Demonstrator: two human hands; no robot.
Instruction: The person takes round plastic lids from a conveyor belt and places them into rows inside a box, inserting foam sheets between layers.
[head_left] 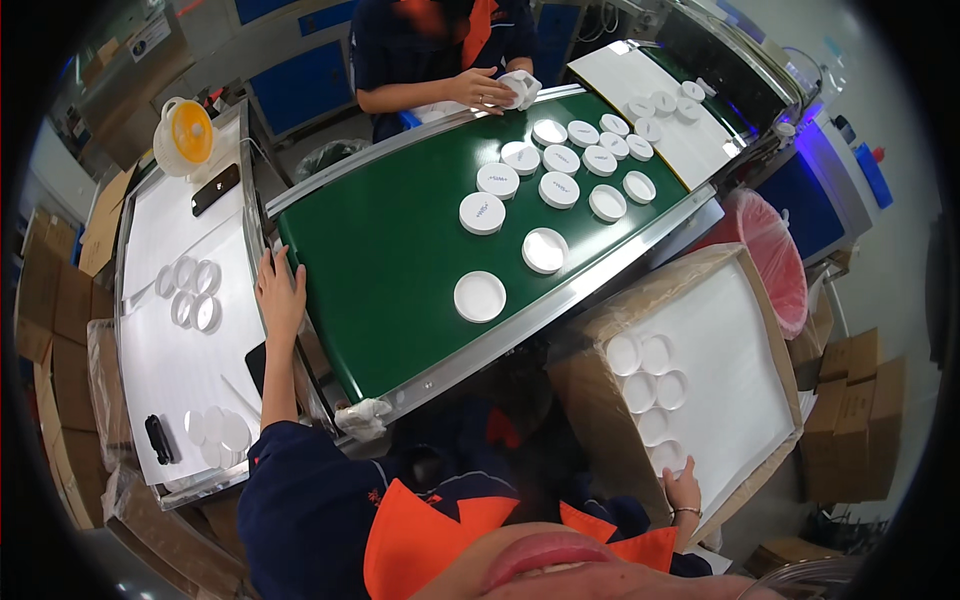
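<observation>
My left hand (281, 292) lies flat with its fingers stretched out at the left end of the green conveyor belt (370, 280). It holds nothing. Inside the lined cardboard box at the right, my right hand (683, 490) has its thumb and fingers about the near rim of a white round lid (667, 457). This lid is the nearest of several white lids (640, 392) set in two columns on the box's white lining. On the belt, two white lids, one (480, 297) and another (545, 250), lie closest to me. Several more lids (560, 189), some with print on top, lie farther along.
Across the belt, a co-worker's hands (490, 90) hold a white lid. The left side table (190, 350) bears clear round pieces (190, 290), a phone (215, 190) and a yellow-white fan (190, 132). The cardboard box's wall (590, 400) stands beside the metal belt edge (470, 362). A pink-lined bin (765, 250) is behind it.
</observation>
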